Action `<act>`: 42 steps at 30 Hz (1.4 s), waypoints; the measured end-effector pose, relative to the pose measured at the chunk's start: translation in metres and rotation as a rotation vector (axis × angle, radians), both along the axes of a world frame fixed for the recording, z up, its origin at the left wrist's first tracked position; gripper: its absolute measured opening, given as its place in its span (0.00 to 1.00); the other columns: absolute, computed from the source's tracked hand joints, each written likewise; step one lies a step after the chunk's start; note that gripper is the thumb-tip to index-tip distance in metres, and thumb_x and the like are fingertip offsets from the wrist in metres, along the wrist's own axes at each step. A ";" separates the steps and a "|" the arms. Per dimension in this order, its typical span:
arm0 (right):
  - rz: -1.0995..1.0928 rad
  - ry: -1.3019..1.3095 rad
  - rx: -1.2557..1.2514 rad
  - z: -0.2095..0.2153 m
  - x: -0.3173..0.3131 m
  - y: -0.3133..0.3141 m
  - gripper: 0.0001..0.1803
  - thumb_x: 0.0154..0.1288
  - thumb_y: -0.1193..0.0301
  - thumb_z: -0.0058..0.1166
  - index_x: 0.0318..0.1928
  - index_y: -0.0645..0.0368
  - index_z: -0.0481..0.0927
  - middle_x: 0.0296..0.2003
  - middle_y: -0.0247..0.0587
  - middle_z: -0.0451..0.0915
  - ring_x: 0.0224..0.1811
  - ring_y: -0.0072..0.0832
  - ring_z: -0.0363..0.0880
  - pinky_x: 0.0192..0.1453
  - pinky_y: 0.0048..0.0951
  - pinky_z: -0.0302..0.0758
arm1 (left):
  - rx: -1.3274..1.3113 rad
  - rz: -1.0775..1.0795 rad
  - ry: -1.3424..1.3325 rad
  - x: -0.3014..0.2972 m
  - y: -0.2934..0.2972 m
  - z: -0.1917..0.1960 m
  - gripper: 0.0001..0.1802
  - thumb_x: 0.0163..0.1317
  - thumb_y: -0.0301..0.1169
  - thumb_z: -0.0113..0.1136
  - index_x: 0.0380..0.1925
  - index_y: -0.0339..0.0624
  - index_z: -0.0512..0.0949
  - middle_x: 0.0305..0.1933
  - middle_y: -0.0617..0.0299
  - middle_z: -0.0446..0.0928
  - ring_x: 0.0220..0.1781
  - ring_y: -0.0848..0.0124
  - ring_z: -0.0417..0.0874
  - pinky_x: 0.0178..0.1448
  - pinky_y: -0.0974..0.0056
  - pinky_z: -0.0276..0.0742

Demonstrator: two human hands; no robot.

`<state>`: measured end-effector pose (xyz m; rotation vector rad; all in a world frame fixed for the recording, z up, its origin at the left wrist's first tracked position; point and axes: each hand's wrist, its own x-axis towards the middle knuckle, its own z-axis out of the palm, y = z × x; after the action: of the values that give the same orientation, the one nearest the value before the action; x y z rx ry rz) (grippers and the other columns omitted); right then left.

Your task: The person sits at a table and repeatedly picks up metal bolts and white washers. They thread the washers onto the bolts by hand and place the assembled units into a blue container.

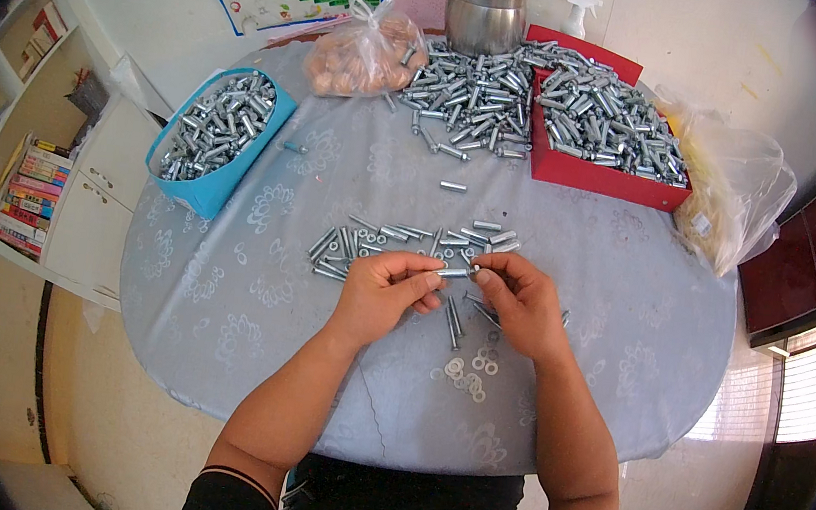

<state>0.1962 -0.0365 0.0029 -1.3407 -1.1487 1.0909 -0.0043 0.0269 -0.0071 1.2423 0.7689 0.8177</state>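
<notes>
You sit at a round table point(222, 294) under a pale blue-grey patterned cloth, pushed against a white wall with a bookshelf point(21, 161) at nine o'clock.

At the centre of the table a short silver bolt point(453, 272) lies level between your two hands, pointing three to nine o'clock. Your left hand point(382, 292) pinches its left end, fingers closed on it; your right hand point(521, 303) pinches the right end, thumb and forefinger together on the tip. The bolt sits at the fingertips of both hands, clear of the cloth.

Just beyond your knuckles, at twelve o'clock, a loose row of bolts point(410, 240) is spread on the cloth, and a few more lie under your right hand. At six o'clock from the hands a small scatter of washers point(470, 373) rests near the table edge.

Further out, a blue tray of bolts point(215, 137) stands at ten o'clock. A big heap of bolts point(467, 91) lies at twelve o'clock, spilling beside a red tray point(598, 176) that is full of the same parts at one o'clock. A clear bag of brownish pieces point(365, 54) sits at eleven o'clock, a steel pot point(486, 7) behind the heap, and a crumpled plastic bag point(737, 192) at two o'clock.
</notes>
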 end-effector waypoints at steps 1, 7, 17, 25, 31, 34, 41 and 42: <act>-0.002 -0.114 0.002 -0.002 0.002 0.000 0.10 0.67 0.73 0.57 0.46 0.63 0.80 0.32 0.30 0.79 0.30 0.16 0.71 0.35 0.20 0.70 | 0.005 -0.011 -0.001 0.000 0.000 0.001 0.12 0.65 0.25 0.60 0.47 0.32 0.80 0.38 0.54 0.84 0.33 0.73 0.85 0.37 0.69 0.83; -0.076 -0.277 -0.035 -0.005 0.004 -0.001 0.10 0.66 0.70 0.59 0.43 0.63 0.81 0.30 0.34 0.79 0.27 0.19 0.71 0.32 0.23 0.71 | -0.026 -0.034 -0.024 0.001 -0.003 0.006 0.12 0.66 0.25 0.60 0.47 0.31 0.80 0.38 0.53 0.84 0.33 0.72 0.85 0.36 0.69 0.82; -0.030 -0.278 0.018 -0.004 0.008 -0.005 0.09 0.61 0.73 0.64 0.40 0.63 0.81 0.28 0.31 0.79 0.27 0.15 0.71 0.31 0.21 0.70 | -0.058 -0.029 -0.036 0.002 -0.003 0.006 0.11 0.65 0.24 0.60 0.46 0.32 0.80 0.37 0.53 0.84 0.32 0.70 0.85 0.35 0.68 0.83; -0.015 -0.381 0.046 -0.004 0.010 -0.006 0.11 0.60 0.70 0.65 0.38 0.63 0.80 0.24 0.30 0.77 0.25 0.16 0.71 0.30 0.22 0.70 | -0.050 -0.021 -0.041 0.002 -0.005 0.006 0.11 0.64 0.24 0.61 0.46 0.32 0.80 0.37 0.53 0.84 0.32 0.69 0.85 0.35 0.67 0.84; -0.058 -0.202 0.181 0.008 -0.001 -0.008 0.08 0.62 0.71 0.64 0.37 0.63 0.80 0.25 0.30 0.77 0.26 0.17 0.71 0.31 0.22 0.71 | -0.054 -0.033 -0.077 0.001 -0.004 0.005 0.11 0.65 0.25 0.60 0.46 0.32 0.80 0.37 0.53 0.84 0.32 0.70 0.85 0.35 0.68 0.83; 0.053 -0.354 0.116 -0.002 0.012 -0.006 0.07 0.62 0.72 0.63 0.37 0.62 0.81 0.27 0.31 0.78 0.27 0.16 0.72 0.33 0.22 0.71 | -0.056 -0.026 -0.069 0.001 -0.005 0.005 0.11 0.65 0.25 0.60 0.46 0.32 0.80 0.37 0.53 0.84 0.32 0.70 0.85 0.35 0.68 0.83; -0.046 -0.150 0.117 -0.001 0.000 -0.007 0.07 0.62 0.73 0.63 0.35 0.63 0.81 0.28 0.31 0.78 0.29 0.16 0.72 0.33 0.21 0.71 | -0.056 -0.027 -0.083 0.001 -0.005 0.004 0.11 0.64 0.25 0.61 0.46 0.32 0.80 0.37 0.53 0.84 0.32 0.70 0.85 0.35 0.68 0.83; -0.028 -0.211 0.044 -0.002 0.006 -0.008 0.07 0.62 0.73 0.63 0.36 0.63 0.81 0.29 0.31 0.78 0.29 0.16 0.72 0.33 0.21 0.71 | -0.060 -0.027 -0.083 0.002 -0.005 0.005 0.11 0.64 0.25 0.61 0.46 0.32 0.80 0.37 0.53 0.84 0.32 0.70 0.85 0.35 0.68 0.84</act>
<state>0.2023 -0.0444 0.0011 -1.4591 -1.2952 0.9150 -0.0028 0.0218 -0.0021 1.1557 0.7029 0.8135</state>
